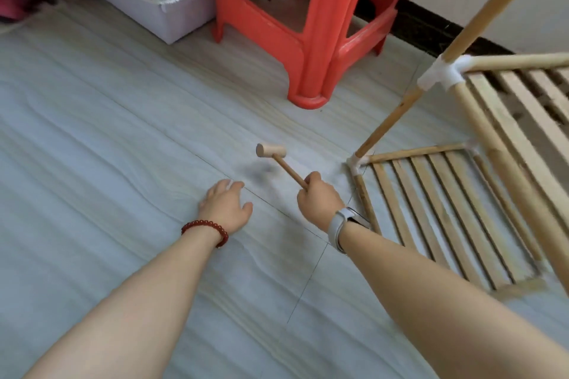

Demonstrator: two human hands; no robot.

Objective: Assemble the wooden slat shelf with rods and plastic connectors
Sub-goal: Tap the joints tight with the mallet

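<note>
Right hand [320, 200] gripped the wooden mallet [278, 160] by the handle end, fingers curled round it, head raised above the floor [92, 132]. Left hand [226, 204] rested on the floor, fingers loosely spread, holding nothing. Shelf [462, 194] stood part-built at right: two slat tiers, rods seated in white connectors [440, 74]. Looked like the tapping-home step; next move likely needs the mallet carried over to a connector joint.

Pale bare-wood mallet [271, 151], glossy red plastic stool [308, 24], wooden slats [431, 209]
</note>
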